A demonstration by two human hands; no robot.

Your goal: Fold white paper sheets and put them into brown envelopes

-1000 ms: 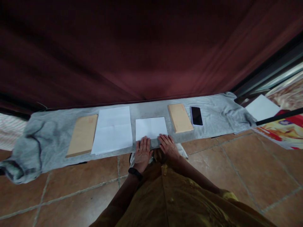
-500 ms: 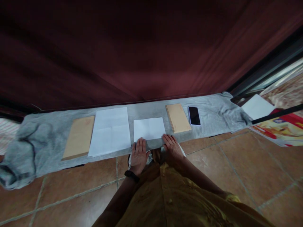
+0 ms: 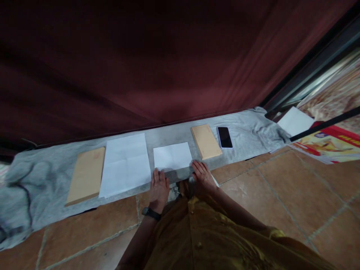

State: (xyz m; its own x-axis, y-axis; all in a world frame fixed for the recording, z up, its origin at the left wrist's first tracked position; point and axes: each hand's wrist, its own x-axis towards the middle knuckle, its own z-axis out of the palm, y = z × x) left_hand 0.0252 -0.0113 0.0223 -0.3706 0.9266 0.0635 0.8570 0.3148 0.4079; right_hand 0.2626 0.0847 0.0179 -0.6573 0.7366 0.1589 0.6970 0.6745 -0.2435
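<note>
A folded sheet of white paper (image 3: pixel 172 155) lies on the grey cloth in front of me. My left hand (image 3: pixel 159 190) rests palm down at its near left corner, fingers stretched out. Flat at the near right corner lies my right hand (image 3: pixel 203 175), its fingers extended and touching the cloth or the paper's edge. Neither hand grips anything. To the left is a stack of larger creased white sheets (image 3: pixel 125 163), with a pile of brown envelopes (image 3: pixel 86 175) beyond it. A second pile of brown envelopes (image 3: pixel 206 141) sits just right of the folded paper.
The grey cloth (image 3: pixel 247 129) covers a long narrow surface, bunched at both ends. A smartphone (image 3: pixel 225 137) lies right of the envelopes. A dark red curtain (image 3: pixel 174 67) hangs behind. At the far right are a white sheet (image 3: pixel 296 120) and a red-yellow printed package (image 3: pixel 332 144).
The view has tilted and shifted slightly. My left hand has slid a little left, toward the folded paper's near left corner. My right hand stays at the near right corner.
</note>
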